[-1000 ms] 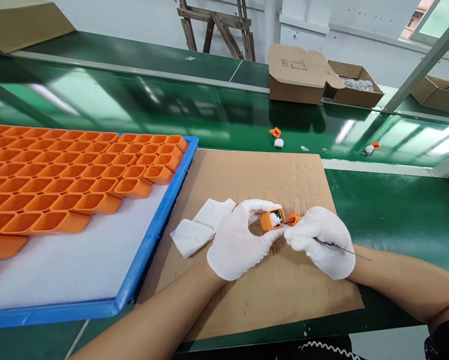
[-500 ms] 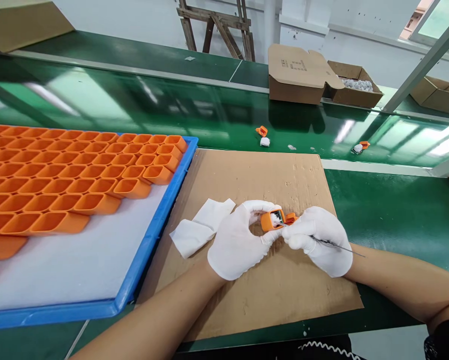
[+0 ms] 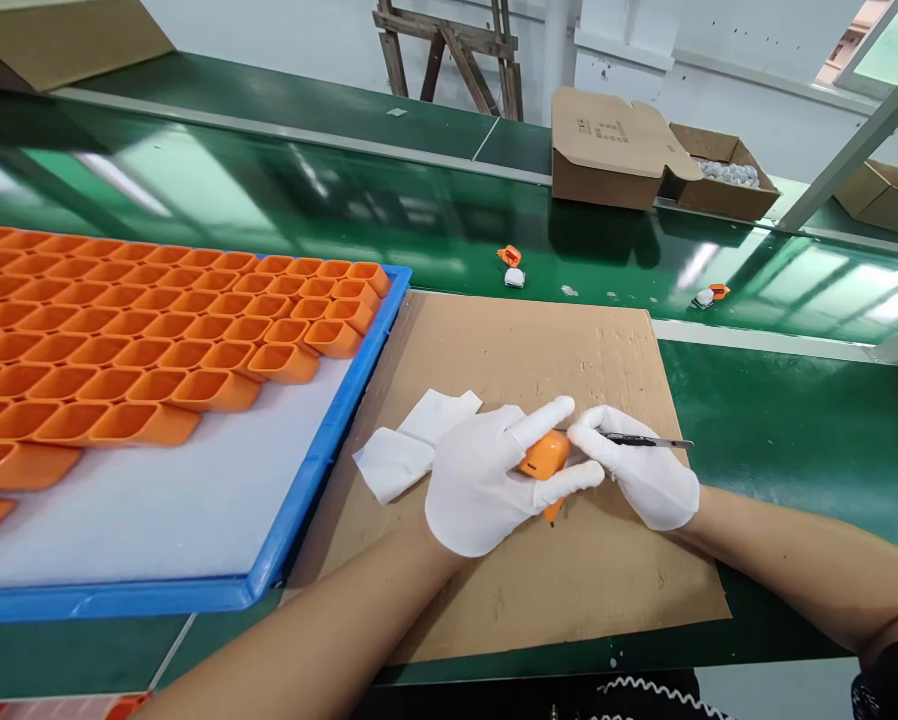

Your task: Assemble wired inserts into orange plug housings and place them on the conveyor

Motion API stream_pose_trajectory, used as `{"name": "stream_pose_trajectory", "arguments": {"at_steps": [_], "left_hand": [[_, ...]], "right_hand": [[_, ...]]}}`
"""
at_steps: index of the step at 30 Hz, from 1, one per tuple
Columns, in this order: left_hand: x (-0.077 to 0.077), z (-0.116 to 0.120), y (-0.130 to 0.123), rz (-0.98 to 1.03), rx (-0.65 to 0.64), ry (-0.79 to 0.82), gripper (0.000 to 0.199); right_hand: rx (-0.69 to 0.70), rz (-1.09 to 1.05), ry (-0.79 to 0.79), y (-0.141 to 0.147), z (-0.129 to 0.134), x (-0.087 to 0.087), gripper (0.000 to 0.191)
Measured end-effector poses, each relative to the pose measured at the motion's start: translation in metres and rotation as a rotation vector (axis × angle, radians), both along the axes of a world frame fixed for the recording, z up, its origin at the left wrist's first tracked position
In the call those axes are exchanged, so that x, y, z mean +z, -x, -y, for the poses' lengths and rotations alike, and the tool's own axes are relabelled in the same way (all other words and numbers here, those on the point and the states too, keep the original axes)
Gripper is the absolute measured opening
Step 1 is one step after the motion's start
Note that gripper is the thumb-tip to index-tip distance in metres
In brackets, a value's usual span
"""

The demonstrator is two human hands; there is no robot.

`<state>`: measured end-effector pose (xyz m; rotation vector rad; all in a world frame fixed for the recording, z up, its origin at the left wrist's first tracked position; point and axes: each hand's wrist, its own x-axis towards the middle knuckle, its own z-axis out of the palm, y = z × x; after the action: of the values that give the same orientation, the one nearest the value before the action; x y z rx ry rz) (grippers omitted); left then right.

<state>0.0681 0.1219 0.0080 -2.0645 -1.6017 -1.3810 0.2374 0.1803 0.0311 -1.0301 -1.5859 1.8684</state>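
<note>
My left hand (image 3: 486, 480), in a white glove, holds an orange housing (image 3: 545, 455) above the cardboard sheet (image 3: 524, 350). The housing's smooth closed side with a small slot faces up, and an orange piece (image 3: 553, 511) pokes out below the fingers. My right hand (image 3: 636, 465), also gloved, pinches a thin dark metal tool (image 3: 648, 440); its tip is close to the housing, partly hidden by the fingers. A folded white cloth (image 3: 411, 445) lies on the cardboard, left of my left hand.
On the left, a blue tray (image 3: 329, 440) holds rows of orange shells (image 3: 156, 425). Small orange and white parts (image 3: 514, 277) lie on the green surface beyond the cardboard, with another pair (image 3: 708, 296) farther right. Cardboard boxes (image 3: 606, 150) stand at the back.
The housing has turned over, so its open side with the white and green inside no longer shows. My left fingers have stretched across it, and the tool has swung to nearly level.
</note>
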Motion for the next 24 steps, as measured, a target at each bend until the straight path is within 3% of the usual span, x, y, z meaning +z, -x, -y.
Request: {"name": "stream_pose_trajectory", "arguments": {"at_steps": [5, 12, 19, 24], "left_hand": [[-0.003, 0.002, -0.002, -0.009, 0.023, -0.023, 0.048], [-0.005, 0.004, 0.002, 0.081, -0.019, 0.171, 0.048], [-0.010, -0.002, 0.003, 0.129, -0.148, 0.054, 0.037], [-0.011, -0.002, 0.003, 0.046, -0.044, 0.178, 0.049]], "right_hand": [[0.086, -0.084, 0.005, -0.001, 0.002, -0.006, 0.039], [0.033, -0.175, 0.013, 0.000, 0.002, -0.023, 0.029], [-0.059, -0.239, 0.058, -0.001, -0.002, -0.012, 0.042], [-0.109, -0.195, 0.035, -0.002, -0.001, -0.009, 0.046]]}}
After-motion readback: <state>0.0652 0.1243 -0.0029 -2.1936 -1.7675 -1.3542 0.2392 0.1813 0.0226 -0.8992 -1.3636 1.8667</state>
